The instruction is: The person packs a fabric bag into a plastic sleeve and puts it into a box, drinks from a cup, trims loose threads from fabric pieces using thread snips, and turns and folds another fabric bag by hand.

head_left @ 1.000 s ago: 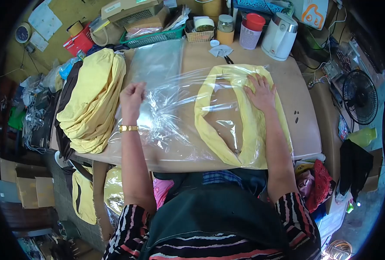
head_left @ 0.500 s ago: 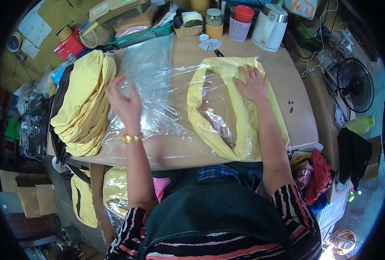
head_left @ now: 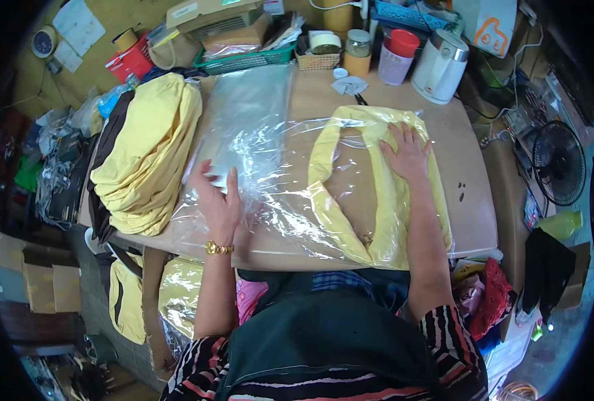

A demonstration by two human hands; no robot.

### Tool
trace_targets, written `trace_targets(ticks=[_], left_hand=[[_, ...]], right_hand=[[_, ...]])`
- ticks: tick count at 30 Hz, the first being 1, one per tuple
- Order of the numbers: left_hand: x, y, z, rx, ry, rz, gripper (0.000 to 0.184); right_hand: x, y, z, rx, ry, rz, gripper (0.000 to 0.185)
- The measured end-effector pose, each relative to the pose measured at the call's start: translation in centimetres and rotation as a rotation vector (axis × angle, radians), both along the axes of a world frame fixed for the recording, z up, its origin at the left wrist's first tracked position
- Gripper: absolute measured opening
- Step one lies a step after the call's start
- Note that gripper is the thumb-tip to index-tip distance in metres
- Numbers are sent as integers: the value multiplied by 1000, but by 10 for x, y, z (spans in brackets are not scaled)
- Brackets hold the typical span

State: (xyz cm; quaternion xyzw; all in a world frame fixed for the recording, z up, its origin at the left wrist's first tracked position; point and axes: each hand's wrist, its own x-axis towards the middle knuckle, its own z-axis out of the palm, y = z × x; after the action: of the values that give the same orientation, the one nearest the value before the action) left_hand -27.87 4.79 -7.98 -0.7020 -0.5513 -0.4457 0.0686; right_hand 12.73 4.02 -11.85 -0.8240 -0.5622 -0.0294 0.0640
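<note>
A folded yellow garment point(head_left: 392, 200) lies inside a clear plastic bag point(head_left: 280, 220) on the table. My right hand point(head_left: 407, 154) rests flat on the bagged garment near its far right corner, fingers spread. Over the bag's left part is my left hand point(head_left: 216, 204), fingers apart and curved, holding nothing; whether it touches the plastic I cannot tell. A stack of clear plastic bags point(head_left: 250, 100) lies flat beyond it. To the left stands a tall pile of yellow garments point(head_left: 146, 154), with dark brown cloth point(head_left: 106, 144) along its side.
Along the table's point(head_left: 470, 220) back edge are a green basket point(head_left: 247, 60), a glass jar point(head_left: 358, 45), a red cup point(head_left: 404, 43) and a white kettle point(head_left: 439, 67). Dark-handled scissors or pliers point(head_left: 360, 99) lie in front of them. A black fan point(head_left: 559, 162) is at right.
My left hand has come down nearer to me, over the plastic bag. My right hand stays flat on the garment. The whole view has shifted a little.
</note>
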Motion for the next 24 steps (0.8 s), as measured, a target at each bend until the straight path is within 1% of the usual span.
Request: trace_targets(ticks=[2, 3, 4, 6, 7, 8, 10, 11, 12, 13, 14, 15, 16, 17, 18, 19, 20, 21, 22, 23, 24], left_hand=[[19, -18, 22, -616, -359, -72, 67], [14, -11, -11, -427, -150, -98, 62], [10, -9, -7, -422, -156, -85, 62], [-5, -1, 5, -845, 104, -87, 54], [-18, -1, 4, -821, -192, -132, 50], [-31, 3, 0, -822, -195, -128, 50], [-48, 10, -3, -599, -332, -193, 47], [-41, 8, -5, -543, -390, -168, 53], [-31, 4, -1, -539, -399, -164, 53], [-22, 4, 3, -610, -384, -203, 64], [-13, 4, 8, -680, -368, -241, 78], [-3, 4, 19, -680, -376, -232, 78], [5, 6, 33, -796, -302, -174, 81], [13, 8, 40, -913, -227, -116, 86], [20, 11, 36, -918, -236, -105, 86], [24, 15, 28, -794, -268, -184, 87], [27, 16, 19, -666, -298, -250, 89], [30, 16, 7, -515, -236, -360, 82], [32, 13, -4, -369, -172, -446, 76], [34, 9, -10, -399, -58, -478, 64], [24, 4, -16, -439, 55, -507, 54]], right_hand=[[-1, -2, 0, -6, -4, 5, 65], [-2, -3, 2, -17, -2, 2, 65], [-1, -3, 4, -27, -2, -2, 65], [1, -3, 6, -31, 17, 3, 64], [2, -3, 6, -43, 44, -7, 64], [3, -3, 6, -44, 43, -2, 64], [5, 0, 5, -33, 50, 1, 62], [20, 4, 0, -29, 42, 8, 62], [44, 9, -10, 21, 264, 94, 58], [49, 10, -3, 69, 487, 181, 54], [60, 4, 7, 184, 437, 247, 49], [61, -18, 37, 291, 387, 312, 46], [60, -42, 63, 264, 473, 248, 46], [59, -67, 77, 232, 558, 183, 47], [66, -91, 73, 200, 431, 127, 49], [70, -116, 68, 172, 304, 78, 51], [51, -137, 71, 102, 299, -36, 55], [32, -156, 71, 28, 287, -134, 59], [37, -173, 45, 26, 173, -46, 62], [42, -183, 21, 19, 62, 57, 65], [34, -188, 19, 106, 246, 144, 62]])
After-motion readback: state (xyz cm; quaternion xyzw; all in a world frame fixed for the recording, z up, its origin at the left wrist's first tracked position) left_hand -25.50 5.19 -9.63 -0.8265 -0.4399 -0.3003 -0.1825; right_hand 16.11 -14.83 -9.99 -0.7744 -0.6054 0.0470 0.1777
